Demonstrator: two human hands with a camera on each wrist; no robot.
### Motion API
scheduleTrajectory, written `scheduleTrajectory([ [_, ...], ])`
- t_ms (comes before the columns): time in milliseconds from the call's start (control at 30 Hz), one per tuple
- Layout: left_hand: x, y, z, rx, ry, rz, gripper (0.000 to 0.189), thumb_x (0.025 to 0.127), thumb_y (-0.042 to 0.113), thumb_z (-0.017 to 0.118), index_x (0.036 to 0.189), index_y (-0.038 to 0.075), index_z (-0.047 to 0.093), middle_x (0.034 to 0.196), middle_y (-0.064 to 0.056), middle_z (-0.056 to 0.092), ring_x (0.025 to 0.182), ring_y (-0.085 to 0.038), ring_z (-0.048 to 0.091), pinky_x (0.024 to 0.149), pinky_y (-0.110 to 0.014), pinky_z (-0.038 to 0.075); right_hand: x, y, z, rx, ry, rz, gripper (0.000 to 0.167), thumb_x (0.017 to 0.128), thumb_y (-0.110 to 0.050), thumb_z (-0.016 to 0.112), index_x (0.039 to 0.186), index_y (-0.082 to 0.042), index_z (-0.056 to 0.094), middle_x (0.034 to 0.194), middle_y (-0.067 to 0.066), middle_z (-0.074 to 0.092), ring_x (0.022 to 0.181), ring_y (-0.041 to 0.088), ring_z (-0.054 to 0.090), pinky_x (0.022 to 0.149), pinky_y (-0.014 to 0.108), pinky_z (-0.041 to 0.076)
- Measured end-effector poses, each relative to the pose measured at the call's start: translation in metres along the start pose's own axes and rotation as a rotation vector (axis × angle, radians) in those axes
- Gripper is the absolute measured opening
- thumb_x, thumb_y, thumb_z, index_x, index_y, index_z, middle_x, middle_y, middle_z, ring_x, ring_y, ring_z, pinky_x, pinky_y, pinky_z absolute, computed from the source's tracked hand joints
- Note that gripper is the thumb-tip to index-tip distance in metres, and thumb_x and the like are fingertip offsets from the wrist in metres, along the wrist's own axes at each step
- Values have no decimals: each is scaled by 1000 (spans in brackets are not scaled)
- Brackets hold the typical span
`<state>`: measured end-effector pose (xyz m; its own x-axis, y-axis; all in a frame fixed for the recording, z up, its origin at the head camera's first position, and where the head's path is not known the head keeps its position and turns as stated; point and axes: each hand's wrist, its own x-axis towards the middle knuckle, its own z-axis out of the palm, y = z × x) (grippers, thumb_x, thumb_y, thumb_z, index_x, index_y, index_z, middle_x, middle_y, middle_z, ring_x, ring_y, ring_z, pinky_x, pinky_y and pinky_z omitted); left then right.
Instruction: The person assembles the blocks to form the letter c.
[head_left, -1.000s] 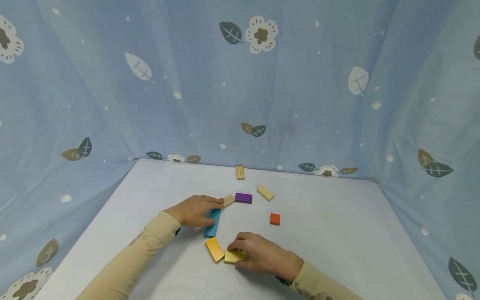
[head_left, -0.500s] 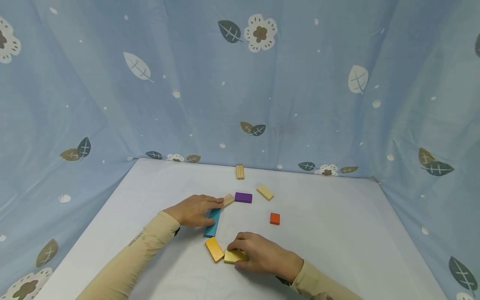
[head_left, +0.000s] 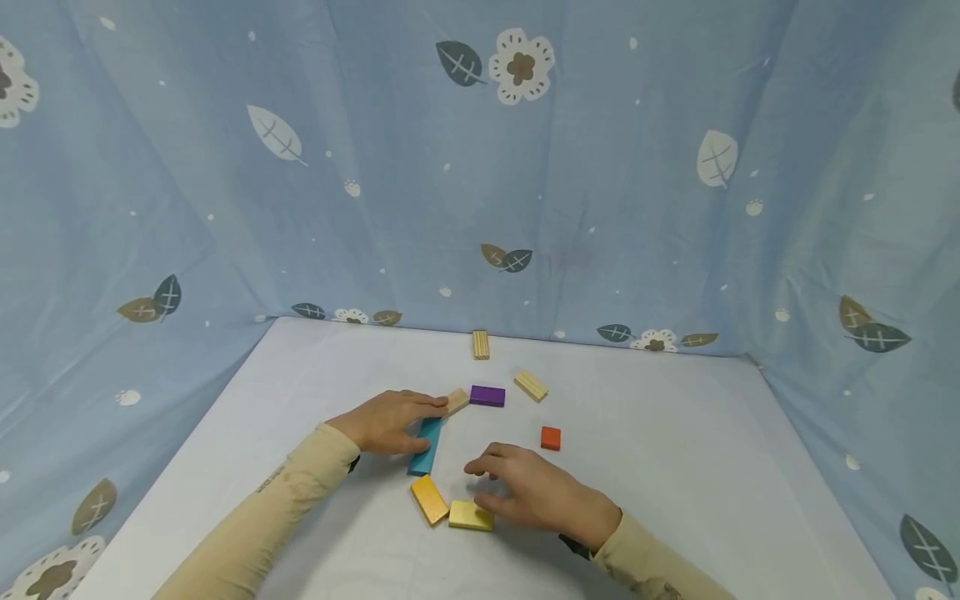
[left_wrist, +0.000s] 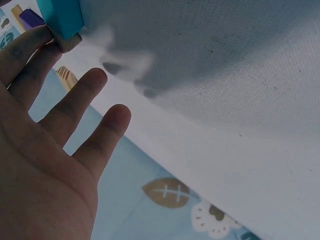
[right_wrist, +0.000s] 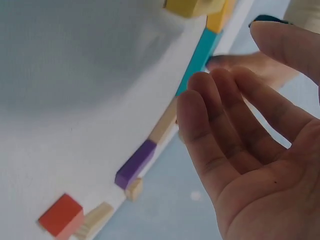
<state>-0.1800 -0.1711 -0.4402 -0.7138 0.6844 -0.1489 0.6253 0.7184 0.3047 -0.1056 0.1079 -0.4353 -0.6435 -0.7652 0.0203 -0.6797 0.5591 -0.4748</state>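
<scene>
My left hand (head_left: 384, 421) rests over the blue block (head_left: 422, 463), its thumb on the block and its fingertips at the light wooden block (head_left: 458, 402) at the far end. In the left wrist view, two fingers touch around where the blue and wooden blocks meet, while the others extend apart. Just above and right of the yellow block (head_left: 470, 516), my right hand (head_left: 542, 493) holds nothing; its fingers are loosely bent, with the thumb apart from them. An orange-yellow block (head_left: 429, 500) lies between the yellow and blue blocks, its corner right at the yellow one.
A purple block (head_left: 487, 396) continues the curved row past the wooden block. Farther right lie a red-orange block (head_left: 551, 438) and a ridged wooden block (head_left: 531, 386). Another ridged block (head_left: 481, 345) lies near the back edge of the white table (head_left: 660, 483), before a blue patterned curtain (head_left: 600, 167).
My right hand has let go of the yellow block and lifted slightly up and to the right. The yellow block stays in place, and the left hand has not moved.
</scene>
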Motion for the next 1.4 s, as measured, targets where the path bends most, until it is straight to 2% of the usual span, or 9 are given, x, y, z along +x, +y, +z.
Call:
scheduleTrajectory([
  [133,1,1,0,1,-7,-7,58,94,29,70,147,9,55,157,-3,45,142,-29,43,116,-52,35,-1,6,-8,26,70,13,35,96,-24,71,129,-13,67,116,0,67,99,12,66,82,19,55],
  [300,3,2,-1,-1,-11,-15,58,95,29,69,147,10,55,157,-3,45,142,-29,43,116,-51,35,-1,17,-21,-12,212,41,41,96,-22,72,135,-13,62,118,1,66,100,19,66,81,25,57],
  [400,3,2,0,-3,-16,-29,57,94,29,69,147,10,55,157,-2,45,142,-29,43,116,-51,35,-2,24,-26,-47,302,80,45,95,-23,73,137,-16,60,122,-2,63,102,15,65,82,27,57],
  [533,2,2,1,-5,-21,-35,57,94,29,69,147,10,56,157,-1,45,142,-29,43,117,-51,34,-2,33,-33,-66,419,85,50,92,-20,76,139,-14,59,129,-1,60,104,11,63,84,28,58],
  [700,0,3,1,-11,-17,-15,57,94,29,70,146,10,56,157,-2,45,142,-30,43,116,-52,35,0,47,-41,-67,507,85,54,91,-16,77,142,-12,57,133,1,57,112,18,62,91,34,56],
  [800,0,3,-1,-4,-9,-5,57,94,29,70,146,9,56,156,-3,46,141,-30,44,116,-52,35,4,55,-45,-39,503,112,55,91,-16,77,142,-13,56,133,1,57,115,22,62,92,38,56],
  [1000,-1,1,-2,15,-3,-12,57,93,29,70,145,9,57,156,-3,46,140,-30,45,115,-53,36,17,69,-45,-44,437,152,56,91,-17,77,142,-10,56,132,4,58,120,27,61,98,41,53],
  [1167,0,0,-1,2,2,-5,58,93,28,70,146,8,56,156,-4,46,140,-30,45,115,-53,36,25,83,-46,-42,380,241,57,91,-17,77,143,-10,56,133,7,57,119,26,60,101,42,52],
  [1400,2,1,-2,3,6,9,57,93,27,70,145,8,57,156,-4,46,140,-30,45,115,-51,37,34,106,-53,28,324,351,56,93,-17,75,144,-6,54,135,13,57,116,33,61,97,45,54],
])
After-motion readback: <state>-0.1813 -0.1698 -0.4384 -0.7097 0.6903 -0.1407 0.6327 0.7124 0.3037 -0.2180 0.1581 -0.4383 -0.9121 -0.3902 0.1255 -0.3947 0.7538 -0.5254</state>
